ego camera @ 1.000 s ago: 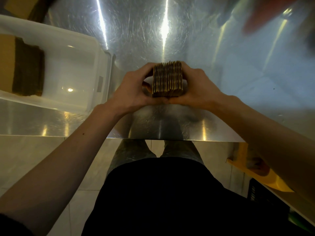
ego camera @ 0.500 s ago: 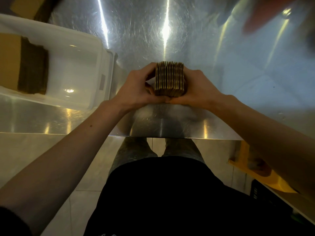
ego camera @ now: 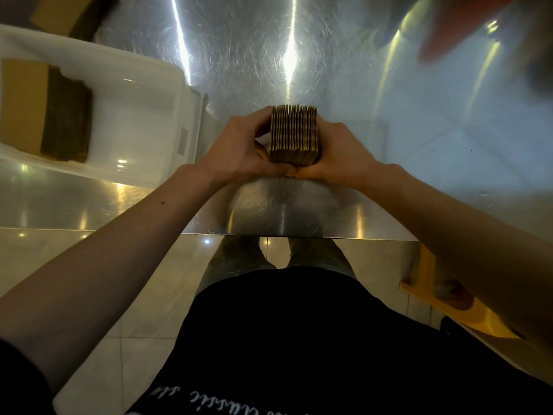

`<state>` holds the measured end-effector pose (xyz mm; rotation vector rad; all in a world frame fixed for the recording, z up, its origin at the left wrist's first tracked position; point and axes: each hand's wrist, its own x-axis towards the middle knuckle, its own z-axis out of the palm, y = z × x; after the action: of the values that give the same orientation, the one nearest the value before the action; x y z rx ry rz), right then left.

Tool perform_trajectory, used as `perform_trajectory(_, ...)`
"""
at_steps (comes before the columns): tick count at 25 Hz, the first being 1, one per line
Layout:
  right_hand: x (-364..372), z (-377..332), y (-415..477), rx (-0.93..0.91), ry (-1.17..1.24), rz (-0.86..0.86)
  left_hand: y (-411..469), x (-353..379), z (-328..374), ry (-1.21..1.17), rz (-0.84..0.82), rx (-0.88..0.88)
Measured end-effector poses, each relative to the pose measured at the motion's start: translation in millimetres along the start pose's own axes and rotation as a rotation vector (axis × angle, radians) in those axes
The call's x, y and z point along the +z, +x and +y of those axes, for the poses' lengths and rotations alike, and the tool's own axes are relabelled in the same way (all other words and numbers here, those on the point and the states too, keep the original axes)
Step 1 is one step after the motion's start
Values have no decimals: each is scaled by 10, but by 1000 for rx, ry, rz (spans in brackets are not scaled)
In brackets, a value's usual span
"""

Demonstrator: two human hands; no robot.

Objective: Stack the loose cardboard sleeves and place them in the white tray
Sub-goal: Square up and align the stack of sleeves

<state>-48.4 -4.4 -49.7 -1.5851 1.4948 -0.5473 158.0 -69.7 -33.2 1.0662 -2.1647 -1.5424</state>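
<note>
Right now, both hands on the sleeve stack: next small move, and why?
Probably carry the stack of sleeves left toward the white tray. The left hand and right hand press it from both sides, edges look squared, and the tray has bare floor to the right of the earlier pile. Keep both hands clamped so the stack does not fan out.

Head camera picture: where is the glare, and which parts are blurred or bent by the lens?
In the head view, bright glare streaks run down the metal table; the red shape at top right is blurred beyond telling; the white tray and table edge curve from the wide lens; the stack of cardboard sleeves between the left hand and right hand is sharp.
</note>
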Motion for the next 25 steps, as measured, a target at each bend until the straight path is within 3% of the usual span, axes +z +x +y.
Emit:
perform_trajectory(6, 64, -39, -58, 65, 55, 71, -29, -23, 135, 169, -18, -78)
perform_trajectory(12, 285, -169, -101, 193, -1, 188, -274, 156, 280, 27, 248, -206)
perform_trajectory(16, 471, -291, -140, 313, -26, 333, -257, 287, 374, 62, 362, -172)
perform_trajectory(19, 452, -263, -181, 336, 52, 336, -176, 270, 412, 76, 316, -109)
perform_trajectory(25, 140, -134, -344, 135, 340, 194, -113, 244, 386, 8, 158, -56)
